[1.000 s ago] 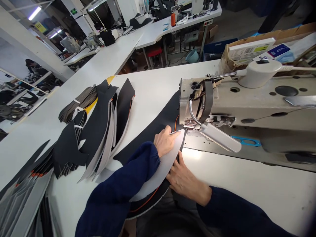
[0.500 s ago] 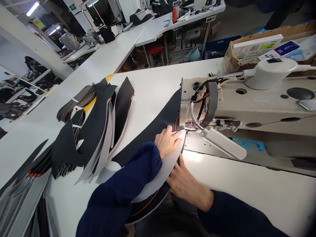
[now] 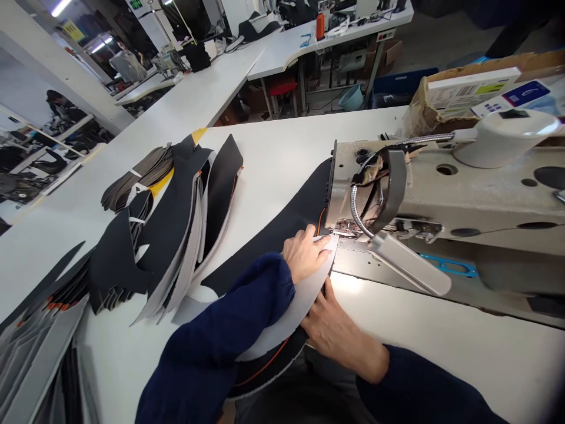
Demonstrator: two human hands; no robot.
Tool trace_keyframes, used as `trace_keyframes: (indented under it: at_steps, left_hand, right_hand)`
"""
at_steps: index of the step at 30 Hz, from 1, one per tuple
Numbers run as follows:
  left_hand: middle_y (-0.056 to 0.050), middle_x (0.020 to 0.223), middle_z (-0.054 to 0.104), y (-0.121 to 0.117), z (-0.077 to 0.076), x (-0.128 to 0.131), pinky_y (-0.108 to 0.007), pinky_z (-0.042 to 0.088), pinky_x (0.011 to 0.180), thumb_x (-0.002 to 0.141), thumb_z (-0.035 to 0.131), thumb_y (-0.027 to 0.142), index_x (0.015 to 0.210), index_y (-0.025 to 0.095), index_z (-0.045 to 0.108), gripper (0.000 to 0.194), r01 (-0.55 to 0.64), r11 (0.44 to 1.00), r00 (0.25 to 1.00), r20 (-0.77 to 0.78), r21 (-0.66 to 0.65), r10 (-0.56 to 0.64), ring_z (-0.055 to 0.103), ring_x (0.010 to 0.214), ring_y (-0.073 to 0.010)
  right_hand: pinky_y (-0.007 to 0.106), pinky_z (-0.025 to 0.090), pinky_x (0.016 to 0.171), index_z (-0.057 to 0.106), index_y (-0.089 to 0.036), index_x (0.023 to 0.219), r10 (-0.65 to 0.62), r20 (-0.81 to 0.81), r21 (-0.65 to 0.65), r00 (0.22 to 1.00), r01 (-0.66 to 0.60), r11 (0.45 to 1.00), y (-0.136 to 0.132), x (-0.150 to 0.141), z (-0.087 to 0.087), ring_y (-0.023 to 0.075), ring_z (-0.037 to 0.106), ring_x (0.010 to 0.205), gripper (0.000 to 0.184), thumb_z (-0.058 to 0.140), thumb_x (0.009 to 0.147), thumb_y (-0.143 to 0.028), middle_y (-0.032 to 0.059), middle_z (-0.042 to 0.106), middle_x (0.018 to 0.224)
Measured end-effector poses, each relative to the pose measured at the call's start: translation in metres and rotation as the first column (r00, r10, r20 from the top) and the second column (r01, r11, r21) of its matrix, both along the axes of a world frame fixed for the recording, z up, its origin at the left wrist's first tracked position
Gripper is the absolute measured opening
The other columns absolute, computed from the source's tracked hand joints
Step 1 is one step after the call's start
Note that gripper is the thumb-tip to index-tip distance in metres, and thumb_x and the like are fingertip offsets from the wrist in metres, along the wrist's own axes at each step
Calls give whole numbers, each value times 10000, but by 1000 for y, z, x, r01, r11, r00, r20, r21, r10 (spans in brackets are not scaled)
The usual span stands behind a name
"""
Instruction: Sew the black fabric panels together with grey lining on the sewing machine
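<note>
At the operator's station, nearest the lens, two navy sleeves (image 3: 216,347) enter from the bottom edge. The left hand (image 3: 304,254) lies flat on the panel (image 3: 300,312), fingers extended together toward the needle area and pressing down; no pinch is seen. The right hand (image 3: 339,333) sits lower with fingers spread, fingertips against the panel's near edge; whether it grips beneath that edge cannot be told. The panel is a curved, layered piece with a grey face and a dark layer (image 3: 269,247), with orange piping (image 3: 321,221) showing along its edge. It lies on the table (image 3: 273,165), its leading end running under the presser foot (image 3: 348,228) of the sewing machine (image 3: 445,200). A gooseneck lamp (image 3: 356,203) curves down beside the foot, its white bar head (image 3: 410,265) angled over the machine bed, where a blue part (image 3: 448,265) is fitted. To the left, a pile of cut dark, grey and yellow-marked pieces (image 3: 172,218) lies on the table, with a further stack of grey pieces (image 3: 39,347) at the lower left corner. Beyond the machine stands a cardboard box (image 3: 436,109) holding white packets. Farther off are white workbenches (image 3: 282,56), an orange spool (image 3: 320,26), a red stool (image 3: 282,86) and a teal bucket (image 3: 352,99). A person (image 3: 128,66) works at the far bench.
</note>
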State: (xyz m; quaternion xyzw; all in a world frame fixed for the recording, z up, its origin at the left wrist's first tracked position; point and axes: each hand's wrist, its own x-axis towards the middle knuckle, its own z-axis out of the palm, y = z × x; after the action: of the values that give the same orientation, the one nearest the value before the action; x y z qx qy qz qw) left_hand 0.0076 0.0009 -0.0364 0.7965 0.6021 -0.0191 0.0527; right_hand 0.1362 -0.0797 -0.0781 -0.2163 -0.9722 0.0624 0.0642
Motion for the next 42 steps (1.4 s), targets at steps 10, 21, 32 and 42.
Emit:
trace_keyframes:
  at_steps: [10,21,32,42]
  left_hand:
    - [-68,1386,411,-5,8,-8,-401,424,894,921,416,539,1286,267,527,469,197,980,979,-51,33,-195,428,1150,-268]
    - [-137,1204,496,-65,34,3,-367,509,784,661,589,235,1286,140,408,658,126,923,990,-7,-364,-137,492,1058,-290]
    - [-189,1181,549,-42,25,17,-379,513,782,764,477,174,1364,22,371,629,137,905,988,-14,-403,-156,609,959,-297]
    - [-196,1163,521,-20,27,20,-396,509,780,734,527,199,1236,35,455,533,141,914,988,1,-381,-153,600,945,-308]
  right_hand:
    - [725,205,1007,682,-161,1033,-18,-7,144,1000,18,989,-9,4,5,405,513,1112,288,553,824,-310,163,643,1088]
    - [689,300,994,684,32,1035,-156,-129,382,979,194,903,-90,-10,-19,470,574,1060,515,559,682,-322,310,639,1092]
    - [636,412,936,645,64,1121,-161,21,402,987,140,905,-70,-1,-12,467,568,1081,541,563,701,-267,329,600,1161]
    - [596,446,920,610,74,1157,-176,123,362,977,121,924,-38,2,5,394,606,1029,482,547,728,-136,327,613,1128]
